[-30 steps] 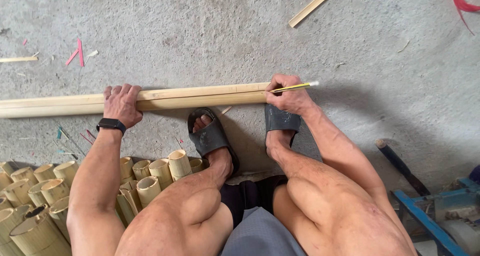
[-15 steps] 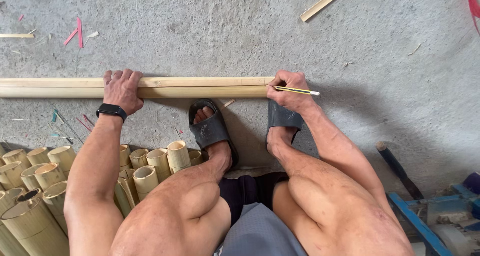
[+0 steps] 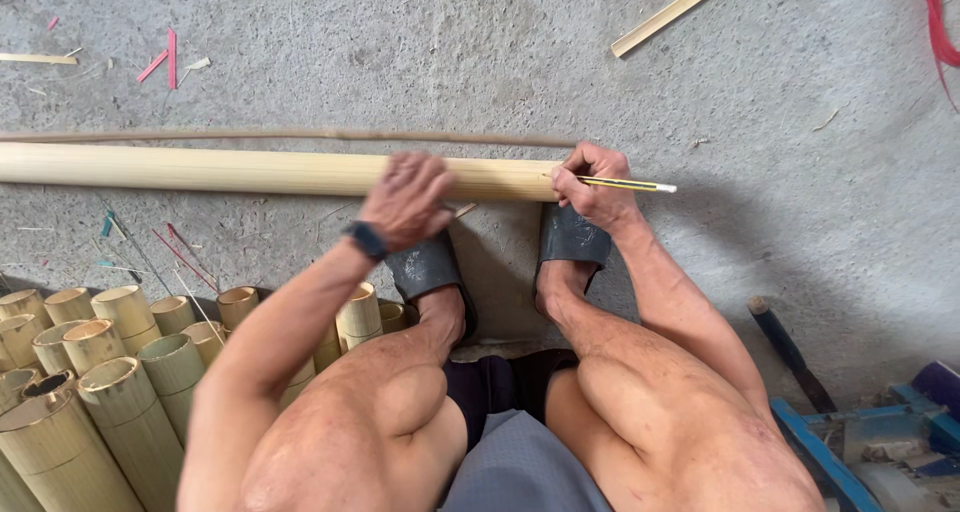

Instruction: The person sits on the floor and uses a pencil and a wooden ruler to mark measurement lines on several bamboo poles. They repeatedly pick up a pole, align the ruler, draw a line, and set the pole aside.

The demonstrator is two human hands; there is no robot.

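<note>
Head view. Since the earlier frame the left hand (image 3: 407, 200) has shifted along the long pale round bamboo pole (image 3: 240, 170) towards the right hand (image 3: 592, 186); it now rests palm-down on the pole, fingers loosely curled. The right hand pinches a thin yellow pencil (image 3: 625, 184) against the pole's cut end, tip pointing away from the left hand.

The surface is rough grey concrete floor (image 3: 480, 62), littered with slivers. Short cut bamboo tubes (image 3: 110, 357) stand below the left forearm.

The pole lies flat under both hands, long axis running left to right.
</note>
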